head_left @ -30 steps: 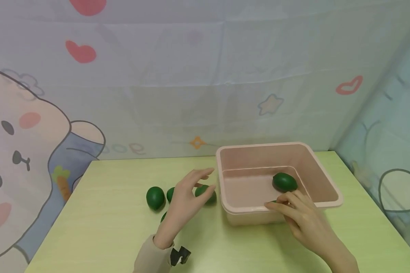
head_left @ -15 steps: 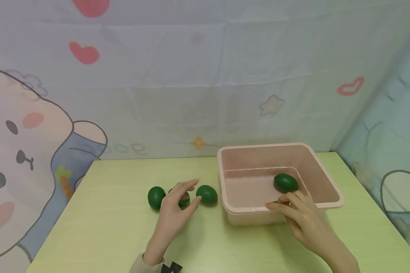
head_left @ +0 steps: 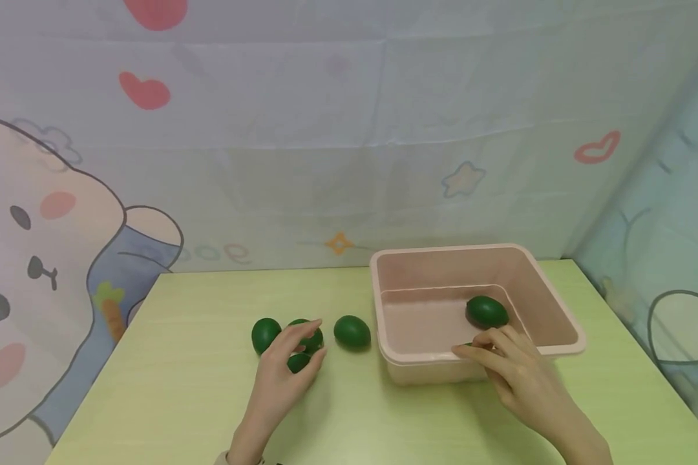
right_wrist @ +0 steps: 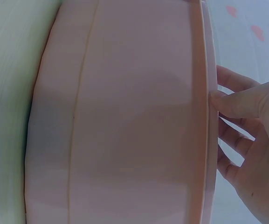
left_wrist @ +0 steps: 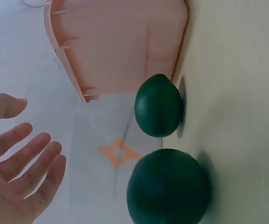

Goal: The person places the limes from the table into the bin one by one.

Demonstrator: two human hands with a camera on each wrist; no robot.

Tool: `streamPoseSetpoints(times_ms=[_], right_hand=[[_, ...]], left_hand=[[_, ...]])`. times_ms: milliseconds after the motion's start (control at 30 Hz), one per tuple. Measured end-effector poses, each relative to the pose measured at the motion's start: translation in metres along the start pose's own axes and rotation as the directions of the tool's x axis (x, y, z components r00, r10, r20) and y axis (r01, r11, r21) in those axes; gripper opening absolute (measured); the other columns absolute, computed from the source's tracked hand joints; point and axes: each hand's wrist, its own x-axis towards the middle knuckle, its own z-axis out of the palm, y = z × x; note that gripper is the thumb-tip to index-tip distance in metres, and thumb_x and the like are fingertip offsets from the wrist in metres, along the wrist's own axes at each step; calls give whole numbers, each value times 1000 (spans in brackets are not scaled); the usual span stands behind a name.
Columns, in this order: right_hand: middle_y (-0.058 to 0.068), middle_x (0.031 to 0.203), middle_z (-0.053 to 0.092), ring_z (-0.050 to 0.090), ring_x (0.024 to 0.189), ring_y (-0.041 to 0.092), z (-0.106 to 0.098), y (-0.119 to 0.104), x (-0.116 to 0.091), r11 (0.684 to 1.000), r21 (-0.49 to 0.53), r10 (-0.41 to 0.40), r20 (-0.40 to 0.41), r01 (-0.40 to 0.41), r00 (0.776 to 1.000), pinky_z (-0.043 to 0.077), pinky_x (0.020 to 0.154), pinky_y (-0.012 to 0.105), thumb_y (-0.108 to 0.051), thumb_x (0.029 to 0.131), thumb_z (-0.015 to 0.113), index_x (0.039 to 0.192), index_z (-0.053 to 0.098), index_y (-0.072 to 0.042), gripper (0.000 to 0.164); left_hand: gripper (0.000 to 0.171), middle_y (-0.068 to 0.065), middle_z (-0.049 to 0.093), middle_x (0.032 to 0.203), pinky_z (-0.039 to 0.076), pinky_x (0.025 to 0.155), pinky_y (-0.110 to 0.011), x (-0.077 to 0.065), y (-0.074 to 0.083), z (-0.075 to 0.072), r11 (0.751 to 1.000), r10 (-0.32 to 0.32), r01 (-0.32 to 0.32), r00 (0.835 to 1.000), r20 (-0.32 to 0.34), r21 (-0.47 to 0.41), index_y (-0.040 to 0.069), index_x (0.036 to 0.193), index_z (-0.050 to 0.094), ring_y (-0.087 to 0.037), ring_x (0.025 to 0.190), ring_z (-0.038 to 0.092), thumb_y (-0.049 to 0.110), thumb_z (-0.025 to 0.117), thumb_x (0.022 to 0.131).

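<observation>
1. Left of lower centre, the outer green fruit (head_left: 264, 336) rests on the counter (head_left: 169, 387).
2. The left hand (head_left: 277, 373), fingers loose and empty, is by the front fruit (head_left: 296, 363) and rear fruit (head_left: 312, 340); pinching one across its middle should prevent rolling.
3. A lone fruit (head_left: 352, 332) lies beside the bin (head_left: 413, 357), which holds an inner fruit (head_left: 486, 312).
4. Lower right, the right hand (head_left: 518, 371) pinches the bin's rim (right_wrist: 212, 140); steadiness should limit sliding.

Four glossy green fruits (head_left: 352, 333) beside an upright pink bin (head_left: 430, 373), more inside.
</observation>
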Motion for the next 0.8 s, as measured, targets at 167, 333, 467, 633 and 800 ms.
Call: streamPoseSetpoints(times_ms=[167,333,467,633,800], right_hand=[[-5,92,59,49,88,11,1,0,1,1000,-10,-21,-25,21,999,34,82,23,-24,105,27,105,73,-19,46],[-5,93,59,48,89,11,1,0,0,1000,-7,-10,-9,10,1000,33,82,23,-25,106,26,106,73,-18,47],[-6,93,58,48,89,11,-1,0,0,1000,-5,7,18,-7,1000,33,83,23,-24,105,25,108,72,-19,48],[-6,93,59,48,90,11,0,-2,0,1000,0,14,18,-14,1000,33,83,23,-24,105,25,107,72,-19,48],[-6,92,59,48,88,10,2,-1,0,1000,-1,-15,-17,15,1000,34,81,22,-24,106,26,106,73,-18,47]], left_hand=[[46,2,67,113,54,78,-26,-7,-7,-3,999,1,-1,1000,-14,32,16,121,64,-17,101,62,6,77,78],[48,2,67,116,55,80,-31,-14,-14,-7,998,-9,8,1000,10,63,17,123,63,-11,98,60,6,77,79],[50,6,64,120,54,85,-37,-19,-20,-10,992,-49,45,998,37,120,23,126,61,-9,104,58,11,77,80],[51,8,61,123,52,93,-42,-26,-29,-15,977,-65,50,996,65,206,26,126,61,-13,115,57,17,78,80],[54,5,61,123,52,91,-41,-30,-36,-16,960,-47,20,995,92,278,21,126,62,-15,114,57,20,81,76]])
